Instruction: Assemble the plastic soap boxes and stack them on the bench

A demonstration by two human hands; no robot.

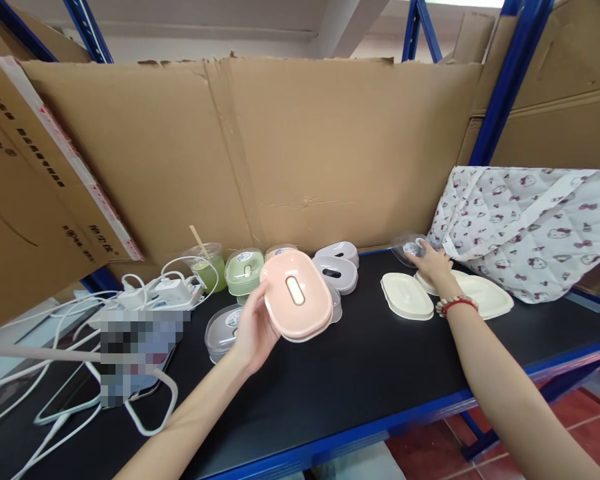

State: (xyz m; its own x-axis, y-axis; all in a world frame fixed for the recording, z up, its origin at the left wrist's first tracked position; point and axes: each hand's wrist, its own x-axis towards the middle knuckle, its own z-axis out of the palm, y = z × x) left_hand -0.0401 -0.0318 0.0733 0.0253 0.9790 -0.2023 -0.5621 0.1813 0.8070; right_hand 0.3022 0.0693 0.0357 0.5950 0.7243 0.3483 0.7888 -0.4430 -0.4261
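My left hand point(256, 330) grips a pink soap box point(307, 300) by its left edge, holding it tilted above the black table. The box has rounded corners and a pale oval piece in the middle of its top. Farther right, my right hand point(434, 268) reaches to the back of the table, its fingers at a clear plastic cover point(404, 248) with a round sticker. Beneath and around that hand lie cream oval pieces point(407, 297). Whether the right fingers grip the cover cannot be made out.
Behind the pink box stand a green lidded box point(244, 272), grey oval rings point(336, 273) and a clear-covered grey box point(221, 331). A drink cup point(209, 267) with a straw, a power strip point(167, 293) and cables crowd the left. A patterned bag point(535, 227) leans at right, cardboard point(330, 160) behind.
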